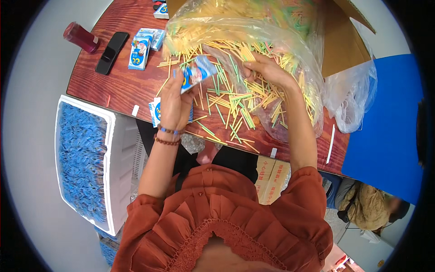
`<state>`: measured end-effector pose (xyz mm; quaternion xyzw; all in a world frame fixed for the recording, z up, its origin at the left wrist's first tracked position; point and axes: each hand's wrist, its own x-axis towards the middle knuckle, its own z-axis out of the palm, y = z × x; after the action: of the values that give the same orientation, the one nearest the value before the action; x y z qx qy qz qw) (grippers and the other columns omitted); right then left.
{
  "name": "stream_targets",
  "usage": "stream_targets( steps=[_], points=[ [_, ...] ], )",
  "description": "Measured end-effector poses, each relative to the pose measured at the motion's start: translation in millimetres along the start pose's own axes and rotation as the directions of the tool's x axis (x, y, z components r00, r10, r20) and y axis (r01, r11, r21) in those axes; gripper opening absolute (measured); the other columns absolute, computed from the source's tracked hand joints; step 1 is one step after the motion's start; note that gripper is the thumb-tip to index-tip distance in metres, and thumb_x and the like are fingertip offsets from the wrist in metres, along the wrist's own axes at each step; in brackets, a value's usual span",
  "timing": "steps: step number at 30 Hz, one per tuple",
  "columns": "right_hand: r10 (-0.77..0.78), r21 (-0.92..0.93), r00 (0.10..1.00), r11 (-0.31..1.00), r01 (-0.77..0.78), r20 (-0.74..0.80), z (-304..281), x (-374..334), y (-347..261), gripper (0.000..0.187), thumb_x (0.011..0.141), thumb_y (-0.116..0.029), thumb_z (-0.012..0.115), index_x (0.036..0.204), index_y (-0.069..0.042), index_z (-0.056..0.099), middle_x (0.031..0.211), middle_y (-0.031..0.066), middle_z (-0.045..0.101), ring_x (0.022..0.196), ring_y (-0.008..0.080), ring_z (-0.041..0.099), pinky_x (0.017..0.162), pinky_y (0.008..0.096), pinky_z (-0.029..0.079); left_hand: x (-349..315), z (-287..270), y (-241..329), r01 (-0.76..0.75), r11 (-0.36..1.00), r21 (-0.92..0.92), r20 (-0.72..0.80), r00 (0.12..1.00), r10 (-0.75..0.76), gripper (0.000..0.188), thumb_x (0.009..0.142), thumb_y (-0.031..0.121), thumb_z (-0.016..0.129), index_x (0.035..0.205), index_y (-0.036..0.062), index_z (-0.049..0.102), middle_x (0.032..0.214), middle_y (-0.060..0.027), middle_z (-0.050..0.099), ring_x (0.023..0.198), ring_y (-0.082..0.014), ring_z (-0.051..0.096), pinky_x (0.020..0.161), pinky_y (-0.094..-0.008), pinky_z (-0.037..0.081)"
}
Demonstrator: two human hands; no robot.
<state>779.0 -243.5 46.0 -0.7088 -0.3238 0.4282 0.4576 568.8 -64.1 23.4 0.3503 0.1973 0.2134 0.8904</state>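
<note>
The left hand (174, 99) grasps a blue-and-white packet (199, 73), which tilts up past its fingertips toward the right hand (272, 72). The right hand, to the right of the packet and slightly beyond the left hand, pinches a bunch of yellow sticks (247, 53) between its thumb and fingers. Below and between the 2 hands, loose yellow, green and pink sticks (233, 106) lie scattered on the red-brown wooden table (131, 86). Beyond the right hand spreads a large clear plastic bag (311, 45) filled with more sticks, its far part blurred. Another blue-and-white packet (155, 111) lies partly hidden under the left hand, near the wrist, which wears 2 beaded bracelets (168, 136). Farther out to the left of the left hand are a flat group of packets (139, 52), a black phone (112, 53) and a dark red bottle (81, 37). Below and left of the same hand stands a white foam box (121, 158) packed with blue contents (84, 154). To the right of the right hand are a cardboard box (344, 50), a crumpled clear bag (353, 97) and a blue board (385, 109), with a thin white strip (331, 144) nearer the person.
</note>
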Motion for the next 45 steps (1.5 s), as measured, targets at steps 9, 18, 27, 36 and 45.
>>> stream_targets(
  steps=[9, 18, 27, 36, 45],
  points=[
    [0.030, 0.343, 0.968, 0.932, -0.118, 0.250, 28, -12, -6, 0.019, 0.095, -0.021, 0.053, 0.094, -0.002, 0.059, 0.082, 0.0060, 0.062, 0.072, 0.0156, 0.061, 0.065, 0.0284, 0.048, 48, 82, -33, -0.018, 0.992, 0.122, 0.185, 0.983, -0.005, 0.027, 0.098, 0.028, 0.051, 0.102, 0.0032, 0.062, 0.094, -0.0063, 0.066, 0.083, -0.0169, 0.064, 0.075, -0.0325, 0.052],
    [-0.091, 0.530, 0.990, 0.837, 0.134, -0.105, 34, -28, -2, 0.018, 0.095, -0.019, 0.053, 0.096, -0.002, 0.057, 0.083, 0.0052, 0.058, 0.081, 0.0173, 0.057, 0.073, 0.0334, 0.047, 43, 69, -33, -0.035, 0.998, 0.056, 0.086, 0.996, 0.031, 0.028, 0.097, 0.031, 0.054, 0.102, 0.0050, 0.062, 0.096, -0.0051, 0.067, 0.083, -0.0150, 0.063, 0.075, -0.0322, 0.052],
    [-0.368, 0.418, 0.536, 0.356, 0.836, -0.759, 69, -27, -50, 0.021, 0.099, -0.027, 0.046, 0.103, -0.007, 0.050, 0.101, 0.0155, 0.063, 0.116, 0.0334, 0.055, 0.103, 0.0420, 0.039, 11, 62, -42, -0.024, 0.999, 0.048, 0.075, 0.997, 0.020, 0.026, 0.098, 0.025, 0.052, 0.096, 0.0026, 0.065, 0.094, -0.0040, 0.069, 0.084, -0.0106, 0.065, 0.077, -0.0283, 0.054],
    [-0.430, 0.264, 0.493, 0.489, 0.831, -0.756, 92, -18, -41, 0.023, 0.100, -0.027, 0.045, 0.106, -0.006, 0.050, 0.108, 0.0188, 0.061, 0.120, 0.0310, 0.051, 0.098, 0.0423, 0.043, 8, 62, -45, 0.000, 1.000, -0.020, 0.090, 0.996, 0.001, 0.024, 0.098, 0.023, 0.052, 0.097, 0.0021, 0.063, 0.094, -0.0041, 0.068, 0.084, -0.0102, 0.064, 0.076, -0.0276, 0.053],
    [-0.375, 0.381, 0.597, 0.509, 0.772, -0.709, 101, -17, -35, 0.037, 0.101, -0.029, 0.041, 0.119, 0.002, 0.051, 0.131, 0.0170, 0.051, 0.131, 0.0232, 0.038, 0.107, 0.0349, 0.030, 13, 63, -54, -0.008, 0.992, -0.129, 0.101, 0.995, 0.022, 0.024, 0.099, 0.024, 0.051, 0.100, 0.0032, 0.061, 0.100, -0.0062, 0.067, 0.090, -0.0126, 0.064, 0.080, -0.0302, 0.052]
  ],
)
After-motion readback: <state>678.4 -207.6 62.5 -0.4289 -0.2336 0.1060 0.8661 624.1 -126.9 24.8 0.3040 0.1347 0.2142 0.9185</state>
